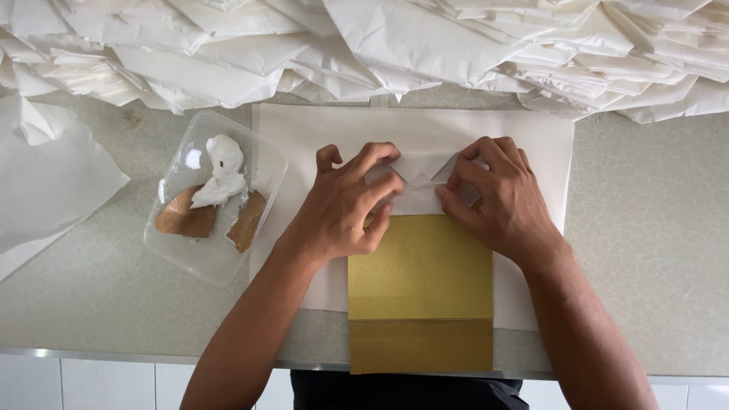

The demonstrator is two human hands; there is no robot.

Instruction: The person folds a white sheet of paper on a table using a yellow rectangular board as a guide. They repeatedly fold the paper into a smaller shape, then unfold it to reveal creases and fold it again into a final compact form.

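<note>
Mid-frame on the worktop [653, 250], both hands pinch the gold bag [420, 281]: left hand [345, 205] and right hand [497, 193] press its white corner flaps inward. Flaps look creased, unglued; glue tray [171, 247] sits left.

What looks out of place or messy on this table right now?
The gold paper bag overhangs the table's front edge. White paste is smeared in the clear tray. Both hands press the bag's folded white end.
</note>
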